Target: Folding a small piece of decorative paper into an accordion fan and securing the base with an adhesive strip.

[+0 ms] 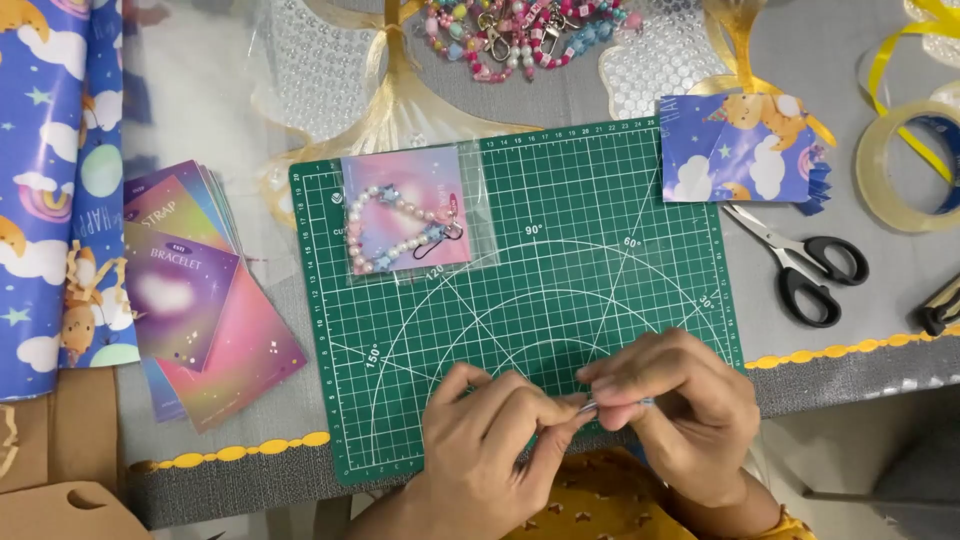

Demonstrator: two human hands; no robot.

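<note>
Head view: both hands' grips pinch a small clasp (590, 404) between left hand (490, 440) and right hand (680, 410).

Two hands, the left hand (490, 440) and the right hand (680, 410), meet over one green cutting mat (600, 300). One clear bag with a beaded strap on a pink card (410, 212) lies on the mat. One pair of scissors (800, 262) lies on the table, beside one roll of clear tape (900, 170). One folded piece of blue wrapping paper (735, 150) sits above the scissors, one large blue sheet (55, 180) lies at the left, and one stack of pink and purple cards (210, 300) sits beside it.
</note>
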